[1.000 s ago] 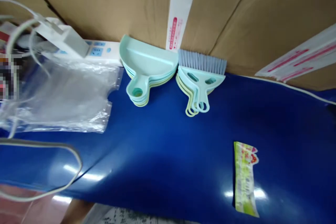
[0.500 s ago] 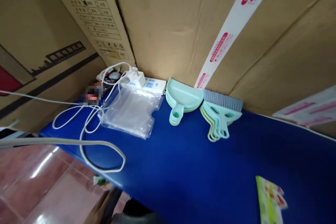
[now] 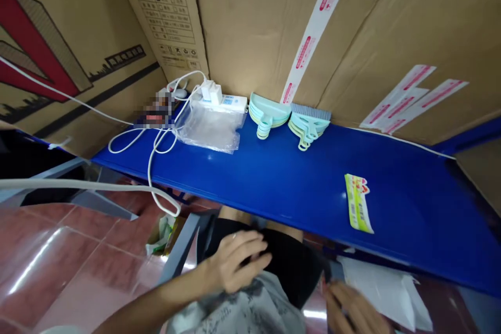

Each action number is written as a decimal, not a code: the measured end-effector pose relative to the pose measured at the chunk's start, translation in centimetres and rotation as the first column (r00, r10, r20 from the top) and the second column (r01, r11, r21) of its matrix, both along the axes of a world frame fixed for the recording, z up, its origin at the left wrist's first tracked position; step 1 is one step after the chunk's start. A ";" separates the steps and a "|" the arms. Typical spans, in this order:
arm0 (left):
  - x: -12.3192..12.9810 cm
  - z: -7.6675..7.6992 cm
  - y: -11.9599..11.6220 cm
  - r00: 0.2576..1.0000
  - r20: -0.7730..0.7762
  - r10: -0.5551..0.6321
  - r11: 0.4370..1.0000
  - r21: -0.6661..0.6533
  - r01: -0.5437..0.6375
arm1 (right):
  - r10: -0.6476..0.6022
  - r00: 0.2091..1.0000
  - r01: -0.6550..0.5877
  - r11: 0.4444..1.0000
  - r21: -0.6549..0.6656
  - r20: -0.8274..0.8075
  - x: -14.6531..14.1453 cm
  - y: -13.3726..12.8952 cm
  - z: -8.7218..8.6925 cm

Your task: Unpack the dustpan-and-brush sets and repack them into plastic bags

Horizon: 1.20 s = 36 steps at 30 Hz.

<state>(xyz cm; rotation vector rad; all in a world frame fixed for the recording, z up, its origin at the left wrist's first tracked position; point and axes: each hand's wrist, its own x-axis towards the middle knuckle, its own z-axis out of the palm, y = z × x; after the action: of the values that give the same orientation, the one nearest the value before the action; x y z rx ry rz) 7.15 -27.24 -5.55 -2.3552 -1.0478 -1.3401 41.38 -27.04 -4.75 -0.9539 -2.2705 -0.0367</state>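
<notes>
My left hand is over my lap in front of the table. Its fingers are loosely bent, with gaps between them, and nothing shows in them. At the bottom edge, my right hand is blurred and partly cut off; what its fingers do is unclear. Nearest to it on the blue table lies a flat green and white packet with red pictures. Farther back sit a stack of pale green dustpans and, beside it, a stack of small hand brushes with grey bristles.
Clear plastic bags lie in front of a white power strip at the back left. A white cable loops over the table's front edge. Cardboard walls stand behind. A white package is below the table at right.
The view has swung right and back, so more of the table's right side and my lap show. Both my hands are now in view over the lap; earlier only part of a hand showed at the bottom.
</notes>
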 end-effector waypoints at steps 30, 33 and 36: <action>-8.2 7.4 29.1 0.991 -0.131 0.039 0.977 -0.204 -0.065 | -0.460 0.795 0.316 0.870 -0.377 -0.395 2.3 37.3 4.1; -8.0 7.3 29.1 0.994 -0.106 0.026 0.977 -0.208 -0.047 | -0.463 0.799 0.317 0.867 -0.385 -0.384 2.4 37.4 4.1; -8.0 7.3 29.2 0.996 -0.088 0.020 0.976 -0.212 -0.039 | -0.463 0.804 0.320 0.866 -0.385 -0.373 2.4 37.5 4.2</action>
<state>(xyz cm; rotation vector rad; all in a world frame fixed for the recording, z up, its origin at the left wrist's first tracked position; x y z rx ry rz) -0.84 1.93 1.71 -2.5129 -1.2522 -1.1560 43.79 10.43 -0.53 -1.4259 -1.6347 0.3352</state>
